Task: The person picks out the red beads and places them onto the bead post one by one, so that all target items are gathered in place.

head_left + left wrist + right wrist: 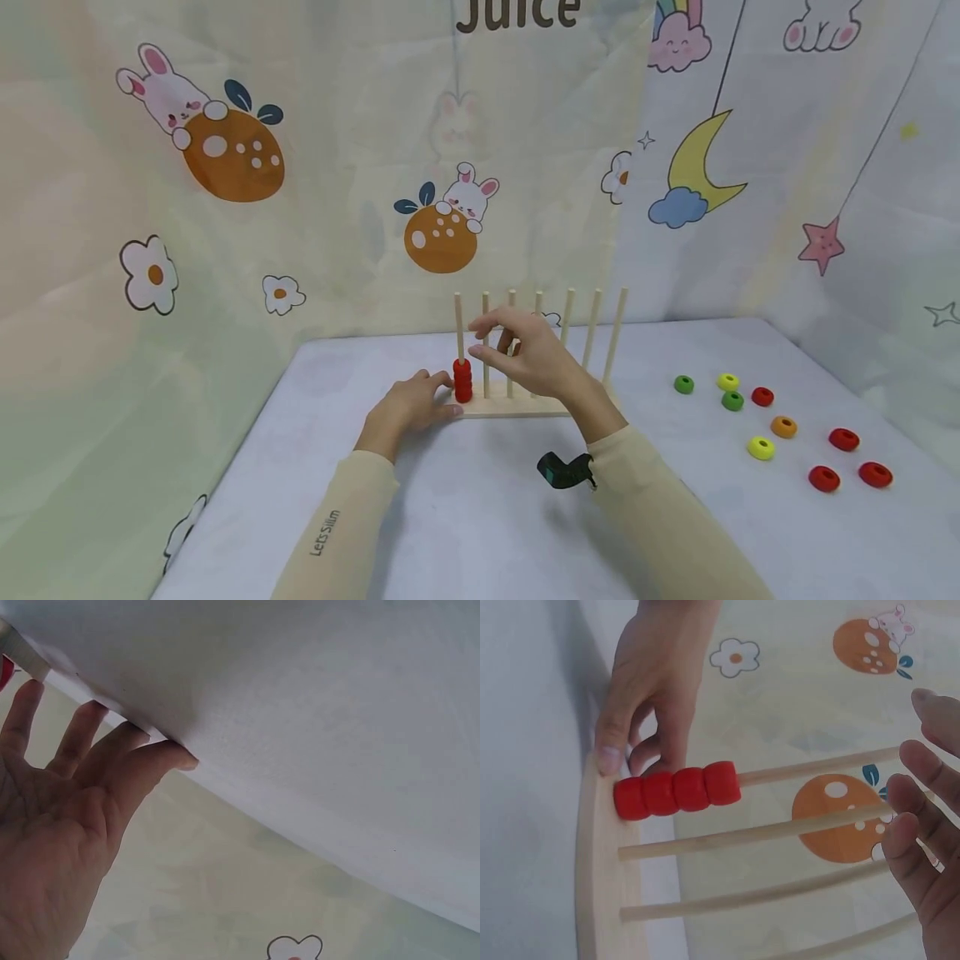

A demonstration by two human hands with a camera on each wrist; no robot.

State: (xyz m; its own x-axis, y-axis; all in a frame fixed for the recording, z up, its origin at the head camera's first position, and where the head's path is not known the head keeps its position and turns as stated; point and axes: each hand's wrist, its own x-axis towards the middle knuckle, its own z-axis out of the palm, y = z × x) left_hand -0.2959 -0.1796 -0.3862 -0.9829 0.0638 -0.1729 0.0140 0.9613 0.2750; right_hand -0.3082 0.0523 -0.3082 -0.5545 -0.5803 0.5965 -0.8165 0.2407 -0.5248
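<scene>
A wooden bead rack (517,407) with several upright pegs stands toward the back of the table. Stacked on its leftmost peg (460,325) are several red beads (676,790), reaching partway up. My left hand (411,404) holds the rack's left end, thumb at the front of the base (600,885) and fingers behind it. Close to the top part of the leftmost pegs, my right hand (528,350) is raised with its fingers loosely bent and nothing between them. In the right wrist view its fingertips (901,829) are apart from the beads.
Loose beads lie on the right side of the table: green (683,384), yellow (761,447), orange (783,427) and several red (876,475). A small black device (564,471) is at the right wrist. Printed cloth (337,208) hangs behind the table.
</scene>
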